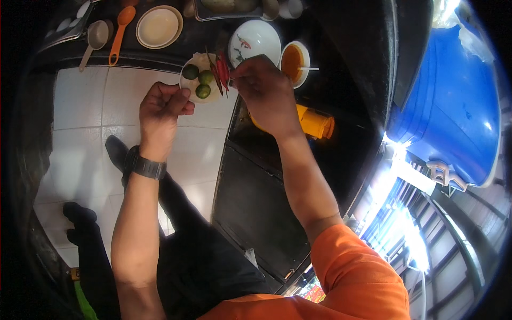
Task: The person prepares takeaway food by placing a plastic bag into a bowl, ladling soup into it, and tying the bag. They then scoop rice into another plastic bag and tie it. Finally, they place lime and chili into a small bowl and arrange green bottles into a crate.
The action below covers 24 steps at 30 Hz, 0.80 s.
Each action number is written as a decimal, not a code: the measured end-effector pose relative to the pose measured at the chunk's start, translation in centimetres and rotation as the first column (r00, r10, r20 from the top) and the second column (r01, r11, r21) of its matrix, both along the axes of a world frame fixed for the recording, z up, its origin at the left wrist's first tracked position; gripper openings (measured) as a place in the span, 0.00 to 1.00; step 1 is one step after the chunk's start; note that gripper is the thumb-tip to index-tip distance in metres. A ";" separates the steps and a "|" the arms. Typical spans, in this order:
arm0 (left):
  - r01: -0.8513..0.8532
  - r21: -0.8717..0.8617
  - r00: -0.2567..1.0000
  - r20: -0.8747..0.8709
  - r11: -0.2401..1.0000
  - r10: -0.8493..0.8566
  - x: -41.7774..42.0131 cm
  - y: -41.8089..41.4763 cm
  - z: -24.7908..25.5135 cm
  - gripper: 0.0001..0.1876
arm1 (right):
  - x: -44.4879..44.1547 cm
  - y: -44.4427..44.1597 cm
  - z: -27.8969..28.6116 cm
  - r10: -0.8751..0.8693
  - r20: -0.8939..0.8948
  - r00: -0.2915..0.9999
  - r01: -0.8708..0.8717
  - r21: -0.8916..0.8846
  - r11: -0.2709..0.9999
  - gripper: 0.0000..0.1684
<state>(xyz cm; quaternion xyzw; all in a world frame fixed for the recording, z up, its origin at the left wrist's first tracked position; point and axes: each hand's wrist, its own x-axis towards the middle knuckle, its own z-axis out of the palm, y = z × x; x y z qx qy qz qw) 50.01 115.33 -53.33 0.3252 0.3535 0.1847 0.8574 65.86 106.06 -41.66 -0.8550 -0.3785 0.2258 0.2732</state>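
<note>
My left hand (pixel 166 102) pinches the near rim of a small pale saucer (pixel 193 95), thumb on top. Three small green citrus fruits (pixel 203 91) rest on the saucer. Several slim red chillies (pixel 222 74) lie along its right edge, some with green stems. My right hand (pixel 266 94) is at the chillies from the right, fingertips drawn together beside them. Whether it grips a chilli or the rim is hidden. Just beyond that hand is a white bowl (pixel 258 36) with a painted chilli design, next to a small bowl of orange-brown sauce (pixel 293 62) with a white utensil.
On the dark counter (pixel 200 34) stand an orange measuring spoon (pixel 122 30), a beige measuring scoop (pixel 96 38), stacked small dishes (pixel 159 27) and a tray (pixel 228 15). A yellow cylindrical object (pixel 318 123) lies beneath my right forearm. A large blue bin (pixel 452 104) is at right.
</note>
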 end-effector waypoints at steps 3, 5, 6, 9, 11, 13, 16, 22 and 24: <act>0.024 -0.013 1.000 -0.012 1.000 -0.024 -0.5 0.2 0.8 0.07 | 0.0 -0.7 0.1 -0.071 -0.070 0.995 0.076 0.067 0.995 0.10; 0.028 -0.013 1.000 0.001 1.000 -0.028 -1.0 0.3 1.2 0.08 | 0.1 -1.5 -0.1 -0.138 -0.114 0.984 0.154 0.152 0.976 0.11; 0.029 -0.011 1.000 0.002 1.000 -0.029 -1.4 0.3 1.6 0.08 | 0.0 -1.8 0.1 -0.216 -0.134 0.967 0.235 0.145 0.961 0.11; 0.023 0.011 1.000 -0.004 1.000 -0.023 -2.7 0.5 3.3 0.07 | -0.4 -3.6 0.2 -0.392 -0.119 0.912 0.405 0.112 0.908 0.12; 0.031 0.021 0.999 -0.039 0.999 -0.031 -4.2 0.6 5.2 0.08 | -0.5 -7.4 -1.8 -0.445 -0.011 0.895 0.445 0.082 0.892 0.13; 0.053 0.052 0.997 -0.066 0.997 -0.050 -5.5 0.8 8.1 0.07 | -1.9 -13.3 -3.8 -0.503 0.043 0.863 0.504 -0.048 0.862 0.17; 0.063 0.084 0.994 -0.098 0.994 -0.055 -8.3 0.6 12.3 0.07 | -5.9 -22.4 -3.8 -0.251 0.330 0.910 0.354 -0.303 0.885 0.20; 0.049 0.087 0.994 -0.098 0.995 -0.040 -12.2 1.0 25.5 0.06 | -17.4 -44.7 0.3 -0.499 -0.256 0.828 0.097 -0.811 0.577 0.51; 0.011 0.033 0.999 -0.038 0.999 -0.009 -12.6 1.4 28.6 0.06 | -19.5 -45.8 2.4 -0.617 -0.330 0.715 0.122 -0.810 0.574 0.43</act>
